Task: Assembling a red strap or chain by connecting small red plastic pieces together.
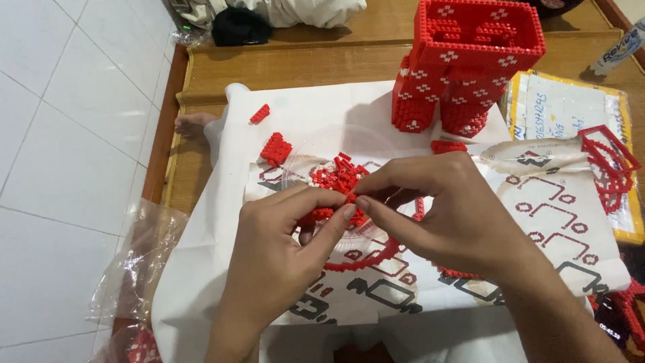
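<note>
A: State both hand positions.
B: The left hand [282, 249] and right hand [447, 215] meet fingertip to fingertip, pinching one small red brick piece [351, 198] between them, directly above the clear dish of loose red bricks [336, 176].
A: Why there?
B: Likely so dropped pieces land in the dish. The instruction sheet [551, 222] lies open alongside, and the red brick model [463, 60] stands behind it.

A low wooden table [316, 64] stands on white floor tiles [74, 134]. A white sheet [222, 222] covers its middle. At twelve o'clock dark and pale cloth [269, 17] is bunched; at one a red brick model [467, 64] stands; at three lies a yellow-edged envelope [571, 101]; at eight, clear plastic bags [138, 259].
</note>
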